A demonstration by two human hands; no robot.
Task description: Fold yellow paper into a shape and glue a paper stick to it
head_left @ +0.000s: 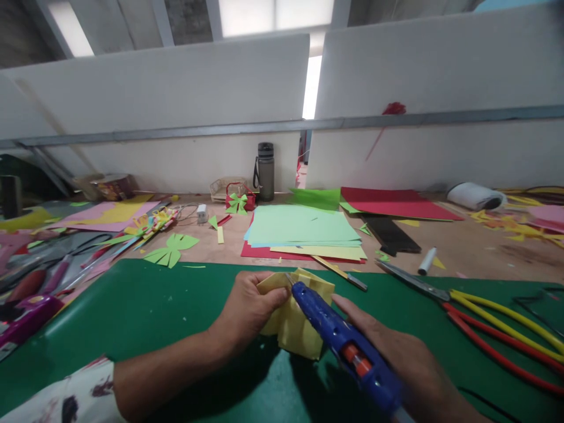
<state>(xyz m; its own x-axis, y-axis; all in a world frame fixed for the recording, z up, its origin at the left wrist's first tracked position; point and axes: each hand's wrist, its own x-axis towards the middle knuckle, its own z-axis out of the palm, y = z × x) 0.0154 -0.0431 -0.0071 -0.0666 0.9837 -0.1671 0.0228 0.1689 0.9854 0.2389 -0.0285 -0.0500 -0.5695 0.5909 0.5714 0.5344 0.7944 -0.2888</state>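
My left hand [249,308] pinches a folded piece of yellow paper [299,333] between thumb and fingers, holding it above the green mat [176,305]. The paper has several upright folded panels. My right hand [394,355] is closed round a blue hot glue gun [324,320], whose grip and trigger are mostly hidden. The gun's metal tip points up and left, at the paper's top edge close to my left thumb. Whether glue is coming out is too small to tell.
Scissors [445,296] with yellow and red handles lie at right, near a white marker [426,261]. A utility knife [341,273] lies by stacked coloured paper [304,226]. Behind stands a grey bottle [265,170]. A purple glue gun [30,317] and tools are at left.
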